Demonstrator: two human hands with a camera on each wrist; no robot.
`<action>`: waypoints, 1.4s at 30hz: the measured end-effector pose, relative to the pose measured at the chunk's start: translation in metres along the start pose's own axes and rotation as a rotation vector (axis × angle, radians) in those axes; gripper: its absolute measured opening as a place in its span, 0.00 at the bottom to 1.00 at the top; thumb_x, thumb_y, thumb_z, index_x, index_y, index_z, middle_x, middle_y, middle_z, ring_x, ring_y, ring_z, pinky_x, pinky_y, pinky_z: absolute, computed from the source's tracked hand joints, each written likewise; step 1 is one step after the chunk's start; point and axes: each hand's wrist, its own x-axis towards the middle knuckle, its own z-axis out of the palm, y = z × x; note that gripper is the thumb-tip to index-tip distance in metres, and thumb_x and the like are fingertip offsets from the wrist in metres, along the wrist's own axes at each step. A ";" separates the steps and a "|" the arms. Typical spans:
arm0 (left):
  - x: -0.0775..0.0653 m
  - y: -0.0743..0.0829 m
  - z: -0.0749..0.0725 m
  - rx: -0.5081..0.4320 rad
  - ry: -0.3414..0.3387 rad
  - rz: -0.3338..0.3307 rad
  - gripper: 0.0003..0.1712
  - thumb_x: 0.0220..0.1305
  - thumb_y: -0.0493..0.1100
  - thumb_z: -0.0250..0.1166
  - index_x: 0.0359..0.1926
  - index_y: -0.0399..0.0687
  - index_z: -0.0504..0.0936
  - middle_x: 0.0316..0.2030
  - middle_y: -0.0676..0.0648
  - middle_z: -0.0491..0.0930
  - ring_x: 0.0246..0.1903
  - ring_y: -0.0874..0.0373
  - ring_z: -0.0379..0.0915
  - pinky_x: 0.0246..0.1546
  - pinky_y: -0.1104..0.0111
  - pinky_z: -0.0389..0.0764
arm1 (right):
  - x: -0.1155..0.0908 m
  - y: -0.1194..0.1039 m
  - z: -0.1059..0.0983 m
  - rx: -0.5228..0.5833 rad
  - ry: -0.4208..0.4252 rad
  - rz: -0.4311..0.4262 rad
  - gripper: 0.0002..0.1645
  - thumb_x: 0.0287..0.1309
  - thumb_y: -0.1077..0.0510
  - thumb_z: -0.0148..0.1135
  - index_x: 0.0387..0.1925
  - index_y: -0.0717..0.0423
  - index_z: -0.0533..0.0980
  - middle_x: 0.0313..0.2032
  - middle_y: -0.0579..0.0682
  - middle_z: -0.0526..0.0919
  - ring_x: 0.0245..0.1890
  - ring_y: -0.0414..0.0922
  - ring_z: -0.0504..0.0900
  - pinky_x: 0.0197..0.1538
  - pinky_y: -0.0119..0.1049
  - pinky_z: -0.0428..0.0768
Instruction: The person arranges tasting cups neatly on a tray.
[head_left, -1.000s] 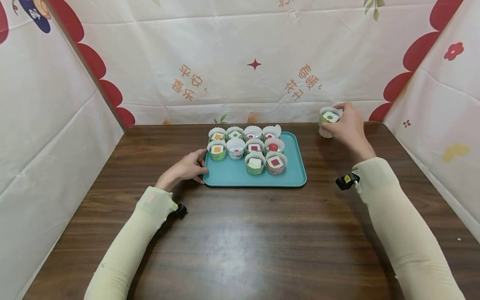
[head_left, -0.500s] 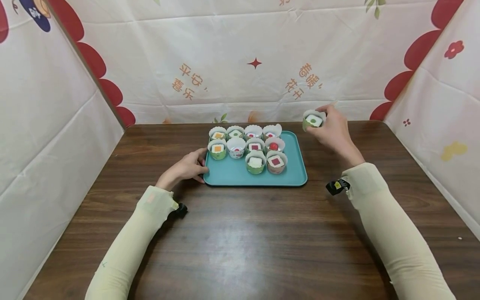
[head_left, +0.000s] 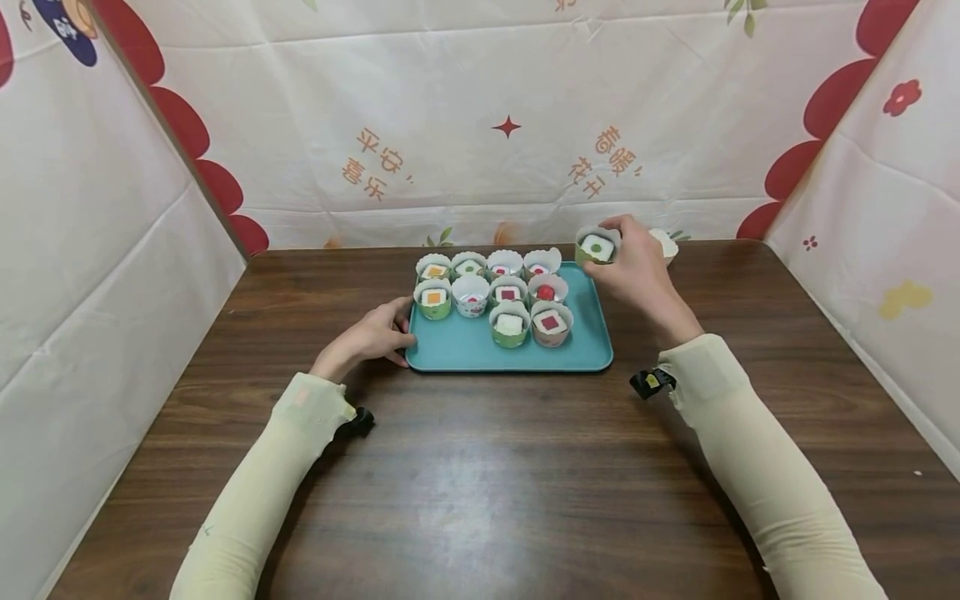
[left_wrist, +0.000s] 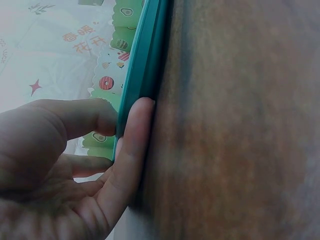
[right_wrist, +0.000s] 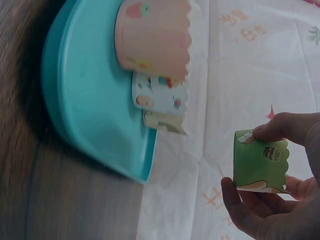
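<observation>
My right hand (head_left: 637, 262) pinches a green paper baking cup (head_left: 597, 247) by its side, beyond the back right corner of a turquoise tray (head_left: 450, 354). A white square piece with a green dot sits in that cup. In the right wrist view, the green cup (right_wrist: 260, 160) hangs between thumb and fingers, apart from the tray (right_wrist: 90, 115). My left hand (head_left: 375, 333) grips the tray's left rim; in the left wrist view, its fingers lie on both sides of the tray edge (left_wrist: 142, 55). Paper cups stand in rows on the tray, among them an orange-topped one (head_left: 434, 298).
A pale paper cup (head_left: 664, 244) stands at the table's back edge, partly hidden behind my right hand. Two front cups, one with a plain white piece (head_left: 510, 325), stand right of the tray's middle. A printed cloth (head_left: 450, 125) hangs behind the wooden table (head_left: 465, 483).
My right hand has carried the green cup leftward from the back right to beside the tray's corner. The pale cup behind has come into view. The left hand stays on the tray.
</observation>
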 end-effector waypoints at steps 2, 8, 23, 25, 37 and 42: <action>0.000 0.000 0.000 0.006 -0.001 0.000 0.50 0.68 0.31 0.60 0.83 0.46 0.44 0.45 0.39 0.68 0.31 0.54 0.77 0.35 0.58 0.93 | -0.001 -0.004 0.003 0.002 -0.003 -0.015 0.39 0.56 0.58 0.72 0.67 0.66 0.68 0.60 0.69 0.75 0.51 0.62 0.75 0.49 0.56 0.77; 0.001 -0.001 0.000 0.009 -0.007 0.007 0.50 0.68 0.32 0.60 0.84 0.46 0.44 0.45 0.39 0.68 0.32 0.54 0.77 0.35 0.59 0.93 | -0.004 -0.012 0.014 0.028 -0.003 -0.067 0.38 0.55 0.59 0.72 0.65 0.66 0.69 0.62 0.68 0.76 0.51 0.61 0.76 0.50 0.55 0.77; 0.004 0.001 0.003 0.007 0.003 0.024 0.50 0.66 0.30 0.60 0.83 0.45 0.46 0.43 0.40 0.68 0.30 0.53 0.78 0.33 0.59 0.93 | -0.012 -0.027 0.031 0.044 -0.021 -0.133 0.38 0.54 0.59 0.74 0.64 0.67 0.71 0.59 0.67 0.78 0.53 0.61 0.79 0.52 0.56 0.81; 0.004 0.000 0.003 0.010 0.003 0.022 0.50 0.66 0.31 0.60 0.83 0.45 0.45 0.43 0.40 0.68 0.30 0.54 0.77 0.34 0.59 0.93 | -0.012 -0.031 0.032 0.053 -0.022 -0.144 0.38 0.53 0.59 0.74 0.64 0.67 0.71 0.59 0.66 0.78 0.53 0.61 0.79 0.53 0.55 0.81; 0.001 -0.003 0.001 0.019 0.007 0.007 0.50 0.68 0.31 0.60 0.84 0.46 0.44 0.46 0.39 0.68 0.30 0.55 0.78 0.35 0.60 0.93 | -0.016 -0.056 0.051 0.070 -0.086 -0.175 0.38 0.53 0.58 0.75 0.64 0.65 0.71 0.60 0.63 0.78 0.55 0.58 0.79 0.56 0.54 0.81; 0.001 -0.003 0.000 0.022 0.007 0.011 0.50 0.68 0.31 0.61 0.83 0.46 0.45 0.45 0.39 0.68 0.30 0.54 0.78 0.35 0.60 0.93 | -0.017 -0.068 0.059 0.078 -0.122 -0.195 0.39 0.55 0.57 0.75 0.65 0.65 0.70 0.60 0.62 0.78 0.57 0.59 0.79 0.59 0.54 0.81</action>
